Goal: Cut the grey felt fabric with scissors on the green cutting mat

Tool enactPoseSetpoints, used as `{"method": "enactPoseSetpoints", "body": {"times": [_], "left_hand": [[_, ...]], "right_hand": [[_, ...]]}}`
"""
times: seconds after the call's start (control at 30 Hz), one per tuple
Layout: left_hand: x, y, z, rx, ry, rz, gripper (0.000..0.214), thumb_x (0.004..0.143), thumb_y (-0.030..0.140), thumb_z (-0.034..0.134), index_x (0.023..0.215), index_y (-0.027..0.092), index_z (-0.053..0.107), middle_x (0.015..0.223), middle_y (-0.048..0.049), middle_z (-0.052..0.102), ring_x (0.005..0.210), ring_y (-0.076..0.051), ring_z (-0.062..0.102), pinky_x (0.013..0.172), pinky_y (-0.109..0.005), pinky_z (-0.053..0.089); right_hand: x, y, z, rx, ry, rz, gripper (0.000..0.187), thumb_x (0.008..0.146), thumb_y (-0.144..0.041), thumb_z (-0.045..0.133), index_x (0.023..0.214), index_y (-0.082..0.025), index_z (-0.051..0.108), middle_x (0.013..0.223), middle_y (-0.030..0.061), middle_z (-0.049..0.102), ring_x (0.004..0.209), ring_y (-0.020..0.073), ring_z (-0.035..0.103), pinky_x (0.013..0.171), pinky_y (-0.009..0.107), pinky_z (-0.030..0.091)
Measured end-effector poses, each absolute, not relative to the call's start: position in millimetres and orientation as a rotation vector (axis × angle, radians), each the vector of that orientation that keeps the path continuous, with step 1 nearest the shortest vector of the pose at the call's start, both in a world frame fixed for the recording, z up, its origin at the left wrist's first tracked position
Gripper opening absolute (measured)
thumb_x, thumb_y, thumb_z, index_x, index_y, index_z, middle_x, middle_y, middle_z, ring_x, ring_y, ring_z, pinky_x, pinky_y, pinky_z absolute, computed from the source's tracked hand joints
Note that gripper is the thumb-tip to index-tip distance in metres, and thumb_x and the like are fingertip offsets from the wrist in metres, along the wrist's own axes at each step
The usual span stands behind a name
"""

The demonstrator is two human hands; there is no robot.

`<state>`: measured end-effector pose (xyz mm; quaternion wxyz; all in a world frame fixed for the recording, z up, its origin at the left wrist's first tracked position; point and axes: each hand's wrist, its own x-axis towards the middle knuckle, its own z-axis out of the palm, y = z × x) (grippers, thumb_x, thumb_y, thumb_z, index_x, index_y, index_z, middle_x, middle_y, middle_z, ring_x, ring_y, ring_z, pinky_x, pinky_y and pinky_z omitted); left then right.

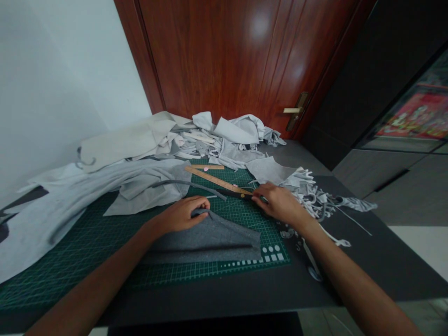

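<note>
My left hand (182, 215) pinches the folded edge of a dark grey felt-like fabric piece (206, 241), which lies on a green cutting mat (206, 275). My right hand (276, 203) grips a dark pair of scissors (236, 194), whose blades point left across the mat. A wooden ruler (217, 181) lies diagonally just beyond the blades, its near end close to my right fingers. A thin grey fabric strip (185, 184) curves over the mat between the scraps and the scissors. The scissor handles are mostly hidden by my right hand.
Pale grey fabric scraps (217, 137) heap against a white wall and a reddish wooden door with a brass lever handle (293, 110). Shredded pale offcuts (311, 196) lie on the black tabletop (367, 266) to the right. A large grey cloth (63, 210) covers the mat's left side.
</note>
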<state>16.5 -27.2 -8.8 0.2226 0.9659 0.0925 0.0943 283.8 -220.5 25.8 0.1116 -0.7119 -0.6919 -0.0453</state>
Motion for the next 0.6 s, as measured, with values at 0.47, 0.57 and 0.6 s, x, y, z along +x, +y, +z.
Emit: {"method": "enactPoseSetpoints", "body": {"times": [0.47, 0.57, 0.6], "left_hand": [[20.5, -17.6, -20.5, 2.634, 0.342, 0.438, 0.020, 0.095, 0.035, 0.055, 0.107, 0.021, 0.064, 0.099, -0.0041, 0.065, 0.094, -0.020, 0.060, 0.084, -0.032, 0.047], [22.1, -15.4, -21.8, 2.651, 0.349, 0.466, 0.017, 0.096, 0.033, 0.055, 0.104, 0.021, 0.065, 0.096, -0.0036, 0.064, 0.094, -0.020, 0.059, 0.084, -0.032, 0.046], [22.6, -14.6, -21.9, 2.661, 0.346, 0.475, 0.016, 0.096, 0.032, 0.055, 0.103, 0.021, 0.065, 0.095, -0.0034, 0.064, 0.094, -0.020, 0.059, 0.084, -0.032, 0.046]], "right_hand": [[222.2, -216.5, -8.1, -1.610, -2.388, -0.034, 0.031, 0.096, -0.029, 0.058, 0.125, -0.018, 0.055, 0.118, 0.0106, 0.059, 0.110, 0.0264, 0.055, 0.098, 0.040, 0.043], [229.3, -214.4, -7.7, -1.675, -2.381, -0.136, 0.029, 0.095, -0.015, 0.055, 0.124, -0.019, 0.057, 0.113, 0.0098, 0.060, 0.107, 0.0256, 0.056, 0.097, 0.040, 0.043], [231.9, -213.6, -7.5, -1.695, -2.380, -0.169, 0.030, 0.095, -0.012, 0.054, 0.123, -0.020, 0.059, 0.112, 0.0094, 0.060, 0.106, 0.0252, 0.056, 0.096, 0.040, 0.044]]}}
